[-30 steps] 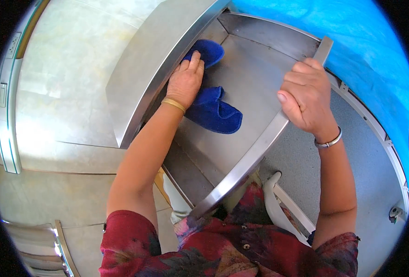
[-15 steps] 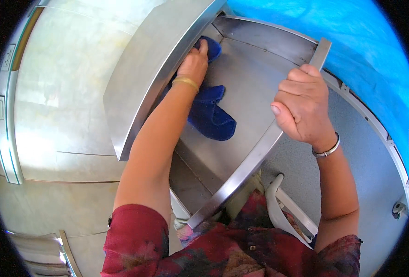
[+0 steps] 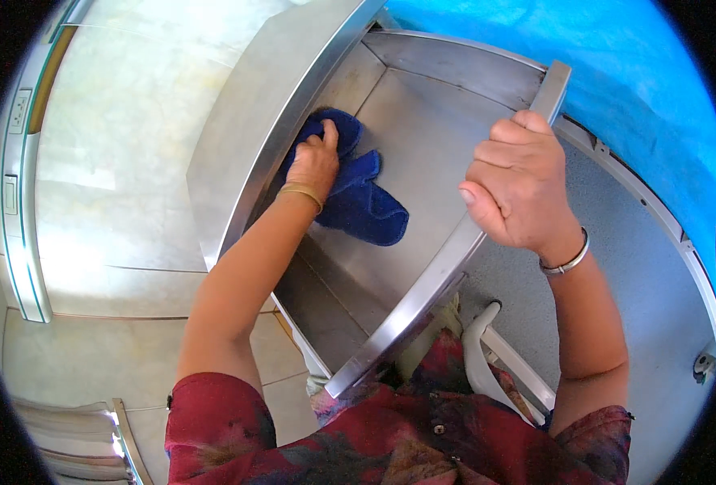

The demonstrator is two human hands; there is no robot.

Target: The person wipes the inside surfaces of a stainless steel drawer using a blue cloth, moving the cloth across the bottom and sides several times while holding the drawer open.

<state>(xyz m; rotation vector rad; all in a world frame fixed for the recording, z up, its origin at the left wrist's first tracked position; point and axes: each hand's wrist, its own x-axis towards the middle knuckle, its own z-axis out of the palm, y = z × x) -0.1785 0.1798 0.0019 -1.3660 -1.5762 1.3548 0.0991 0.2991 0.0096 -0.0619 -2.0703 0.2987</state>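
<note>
Blue cloth (image 3: 366, 213) lies under the left hand (image 3: 314, 166), trailing rightward. Whether its fingers pinch is hidden. Right hand (image 3: 518, 179) clasps drawer rim (image 3: 413, 314).

No legible text — no labels, numbers or signs readable.

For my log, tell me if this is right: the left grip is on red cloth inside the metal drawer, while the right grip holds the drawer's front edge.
Wrong colour: the head view shows blue cloth. The left grip is on it inside the metal drawer, while the right grip holds the drawer's front edge.
</note>
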